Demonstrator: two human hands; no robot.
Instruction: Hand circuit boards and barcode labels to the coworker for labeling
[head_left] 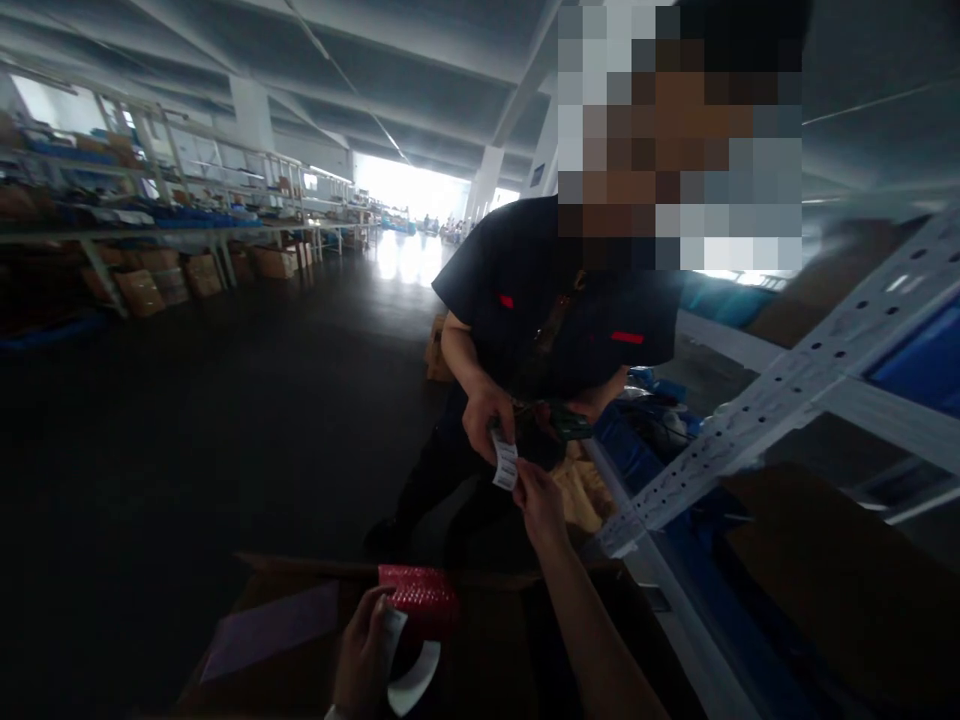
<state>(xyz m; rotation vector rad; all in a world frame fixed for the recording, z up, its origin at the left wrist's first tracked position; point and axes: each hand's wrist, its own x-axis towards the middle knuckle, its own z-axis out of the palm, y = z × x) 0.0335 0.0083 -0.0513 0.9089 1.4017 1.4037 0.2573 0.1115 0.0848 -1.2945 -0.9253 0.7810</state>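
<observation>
My right hand (538,498) reaches forward and pinches the edge of a printed white label strip (505,466). The other end of that strip is in the hand (486,418) of a person standing opposite. Low in the view, my left hand (364,650) is closed on a curling strip of white labels (415,680). Right behind it lies a red bubble-wrap pouch (420,592), over the open cardboard box (480,650); whether my left fingers touch the pouch I cannot tell. The person's other hand holds a dark object (570,422) whose kind is unclear.
A white perforated metal rack (750,410) with blue bins (634,440) rises close on my right. The person in a dark shirt (555,300) stands in front. Long shelves (172,225) with cartons line the far left, across the dark floor (247,430).
</observation>
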